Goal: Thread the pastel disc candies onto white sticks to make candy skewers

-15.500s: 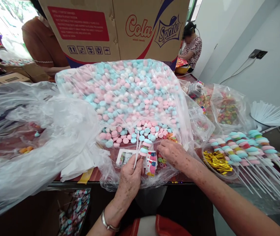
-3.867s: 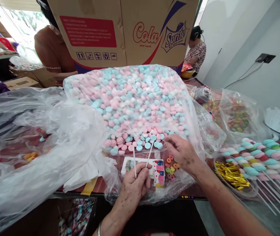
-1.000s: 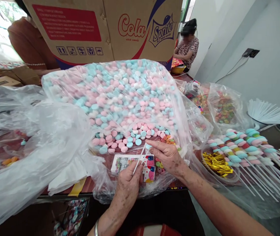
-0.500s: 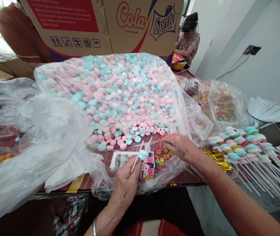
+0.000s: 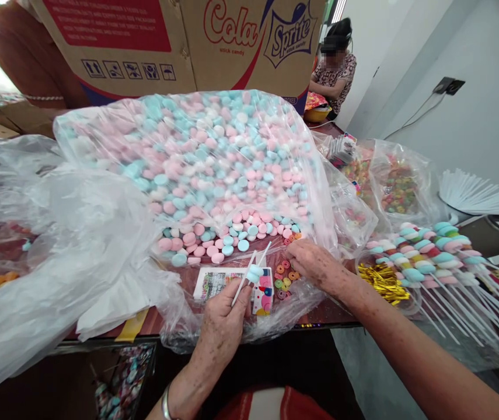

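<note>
My left hand [image 5: 222, 324] grips two thin white sticks [image 5: 244, 277] that point up and away; one stick carries a pale blue candy disc [image 5: 256, 272]. My right hand [image 5: 314, 265] reaches down with its fingertips at a small pile of coloured candy rings [image 5: 285, 275] lying on plastic beside a printed card [image 5: 231, 284]. Whether it pinches a ring I cannot tell. Just beyond both hands lies a big clear bag of pink, blue and white candy discs [image 5: 214, 163], with loose discs [image 5: 214, 240] spilled at its mouth.
Finished candy skewers [image 5: 433, 259] lie in a row at the right, by a bowl of gold twist ties [image 5: 383, 280]. Farther right are white sticks [image 5: 477, 198] and bags of ring candy [image 5: 400, 189]. A Cola Sprite carton [image 5: 188, 41] stands behind. Crumpled plastic [image 5: 56, 245] covers the left. Two people sit beyond.
A blue candy disc went onto one stick in my left hand. My right hand left the stick tips and dropped to the coloured rings. The view drifted slightly.
</note>
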`<action>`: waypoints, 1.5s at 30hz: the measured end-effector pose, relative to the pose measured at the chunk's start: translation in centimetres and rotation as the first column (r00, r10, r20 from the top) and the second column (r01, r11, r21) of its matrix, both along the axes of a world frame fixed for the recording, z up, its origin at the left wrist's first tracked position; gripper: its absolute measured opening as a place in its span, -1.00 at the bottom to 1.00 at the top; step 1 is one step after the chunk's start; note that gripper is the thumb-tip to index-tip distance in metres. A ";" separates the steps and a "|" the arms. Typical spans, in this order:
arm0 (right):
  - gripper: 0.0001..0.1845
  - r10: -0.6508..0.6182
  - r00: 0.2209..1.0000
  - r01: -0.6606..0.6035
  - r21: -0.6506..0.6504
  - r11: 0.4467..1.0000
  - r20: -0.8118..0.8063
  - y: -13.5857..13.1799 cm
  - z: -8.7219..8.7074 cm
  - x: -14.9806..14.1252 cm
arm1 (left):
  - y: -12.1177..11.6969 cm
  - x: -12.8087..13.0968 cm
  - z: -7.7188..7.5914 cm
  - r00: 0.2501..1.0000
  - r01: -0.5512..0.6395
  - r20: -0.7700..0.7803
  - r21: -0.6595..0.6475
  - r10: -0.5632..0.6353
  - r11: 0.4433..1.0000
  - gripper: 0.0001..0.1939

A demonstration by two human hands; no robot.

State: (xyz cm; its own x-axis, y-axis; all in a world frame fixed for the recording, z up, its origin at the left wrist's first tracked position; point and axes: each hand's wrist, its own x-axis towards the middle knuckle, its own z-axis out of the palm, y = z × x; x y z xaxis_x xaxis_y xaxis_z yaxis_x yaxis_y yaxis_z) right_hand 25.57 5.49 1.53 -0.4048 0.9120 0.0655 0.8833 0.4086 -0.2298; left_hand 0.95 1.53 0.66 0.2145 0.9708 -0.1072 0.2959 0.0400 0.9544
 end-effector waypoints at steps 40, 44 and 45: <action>-0.82 -0.248 0.498 0.077 -0.242 0.967 -0.831 -0.3 1.6 -2.0 | -0.1 0.4 1.1 0.993 0.071 -0.096 0.042 -0.067 0.997 -0.69; -0.76 -0.223 0.514 0.150 -0.170 0.974 -0.828 -0.9 1.1 -3.8 | -0.1 0.5 0.9 0.996 0.034 -0.084 0.021 -0.032 0.999 -0.68; -0.75 -0.220 0.504 0.163 -0.158 0.974 -0.835 -1.3 0.7 -4.4 | -0.1 0.5 0.9 0.996 0.026 -0.086 0.013 -0.024 1.000 -0.68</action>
